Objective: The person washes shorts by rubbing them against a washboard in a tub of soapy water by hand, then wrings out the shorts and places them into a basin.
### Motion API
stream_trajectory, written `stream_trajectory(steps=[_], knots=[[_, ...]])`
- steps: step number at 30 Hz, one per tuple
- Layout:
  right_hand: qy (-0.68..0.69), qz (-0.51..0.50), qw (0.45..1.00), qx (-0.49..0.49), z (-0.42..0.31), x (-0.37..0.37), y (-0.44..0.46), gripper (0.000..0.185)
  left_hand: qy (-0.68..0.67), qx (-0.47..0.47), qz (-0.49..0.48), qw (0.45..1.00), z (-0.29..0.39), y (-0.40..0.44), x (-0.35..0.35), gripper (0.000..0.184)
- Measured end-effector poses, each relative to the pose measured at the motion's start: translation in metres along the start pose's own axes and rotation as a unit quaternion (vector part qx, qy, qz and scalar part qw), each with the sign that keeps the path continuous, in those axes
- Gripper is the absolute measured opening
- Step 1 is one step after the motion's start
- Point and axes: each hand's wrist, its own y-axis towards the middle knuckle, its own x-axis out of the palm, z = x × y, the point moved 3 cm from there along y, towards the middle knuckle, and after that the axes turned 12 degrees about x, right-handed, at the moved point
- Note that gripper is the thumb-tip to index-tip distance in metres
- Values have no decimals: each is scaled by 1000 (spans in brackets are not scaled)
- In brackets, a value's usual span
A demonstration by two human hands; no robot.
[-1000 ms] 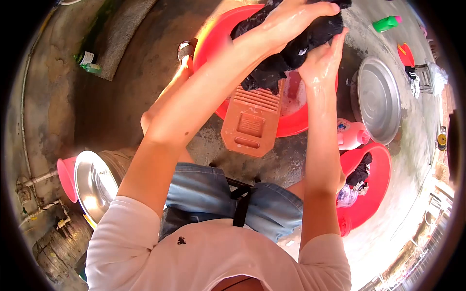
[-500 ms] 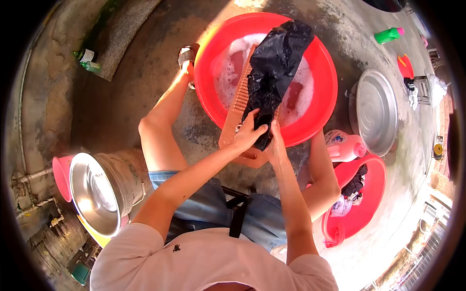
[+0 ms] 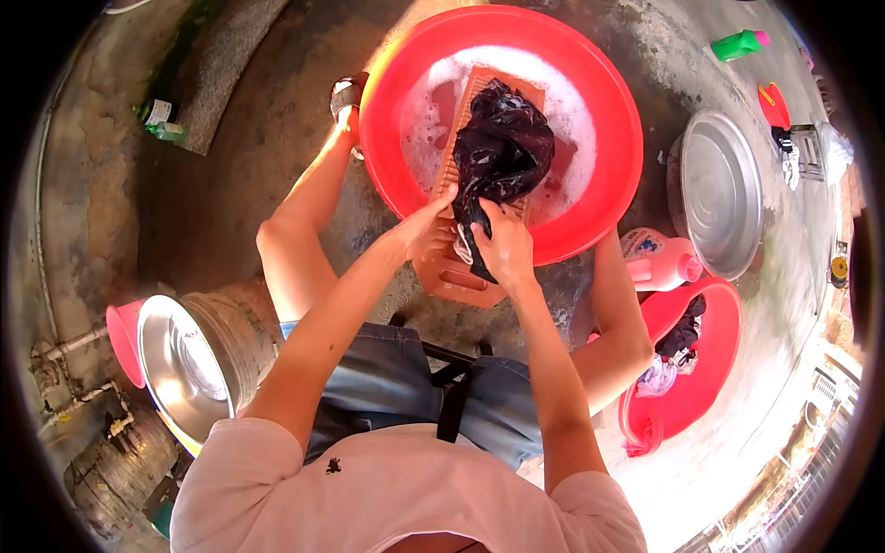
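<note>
A wet black garment (image 3: 502,147) lies bunched on a brown ridged washboard (image 3: 466,288), with a pale cord showing near its lower end. The washboard leans in a big red basin (image 3: 608,111) of soapy water. At the washboard's left edge is my left hand (image 3: 424,226), its fingers closed over the board beside the cloth. My right hand (image 3: 505,244) grips the lower end of the garment, thumb and fingers pressed into the fabric.
To the right stand a silver metal basin (image 3: 719,198), a pink detergent bottle (image 3: 659,258) and a smaller red basin (image 3: 714,369) holding clothes. A metal bowl (image 3: 180,369) sits at lower left. Farther off are a green bottle (image 3: 737,46) and a stone slab (image 3: 235,64).
The garment, stretched upward along the board before, now lies lower and bunched. My left hand has moved left off the cloth to the board's edge; the right has moved onto the cloth.
</note>
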Motion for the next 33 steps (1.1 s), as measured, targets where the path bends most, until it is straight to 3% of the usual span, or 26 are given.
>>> stream_trajectory(steps=[2,3,4,6,7,8,10,11,12,13,14,15,16,18,19,20,21,22,23,24,25,26,28,30,32,33], knots=[[-9,-34,996,-76,-33,7,-21,31,-219,-114,-35,968,12,10,17,61],[-15,7,996,-91,-37,14,-21,26,-231,-144,-34,962,-12,38,16,48],[-22,48,993,-107,-36,20,-18,21,-259,3,-131,957,-53,64,11,32],[-2,171,985,-26,-7,5,24,23,-187,23,146,971,-12,16,55,26],[-6,169,985,15,7,-2,36,26,-236,11,94,967,-10,21,61,29],[-12,167,984,54,23,-8,44,29,-226,29,112,967,9,11,64,32],[10,105,976,189,75,13,53,31,-108,129,67,984,1,17,60,39],[112,70,968,212,106,33,56,33,-21,136,51,989,18,5,63,41],[240,15,956,165,99,43,57,42,-19,217,87,972,19,2,63,37],[437,-78,873,204,107,41,51,47,32,188,33,981,19,9,54,35],[610,-164,739,235,117,35,40,53,83,154,-22,984,16,11,45,34],[712,-211,644,185,101,14,37,55,103,207,-23,973,22,2,49,25],[619,-170,734,222,93,12,40,54,356,113,-97,922,17,5,46,41],[402,-80,868,280,74,19,49,54,477,74,-154,862,13,-22,59,67],[322,-91,922,194,76,27,58,47,493,66,-199,845,1,-31,61,76],[339,-31,923,178,87,27,60,43,507,58,-243,825,-11,-39,61,85],[355,28,920,161,94,24,60,39,486,52,-219,844,-11,-51,53,88],[369,88,914,143,90,18,56,37,412,-27,-178,893,-10,-60,37,86],[523,103,835,136,90,12,50,36,224,-52,-106,967,-20,-64,21,82],[587,101,795,116,73,-8,37,36,26,-75,-30,996,-37,-65,5,81],[605,84,785,104,68,-20,28,42,191,17,14,981,-43,-58,-22,77],[623,67,774,92,63,-31,20,48,349,108,58,929,-40,-50,-39,75],[556,36,827,72,27,-53,3,50,363,272,37,891,4,-33,-32,75],[463,-12,886,-16,4,-63,-3,46,208,212,-147,944,60,-30,4,78],[209,-4,967,-144,-32,-83,-9,47,71,221,-203,951,70,-8,18,83],[88,0,982,-165,-51,-91,-16,48,-7,194,-162,968,77,-5,23,72]])
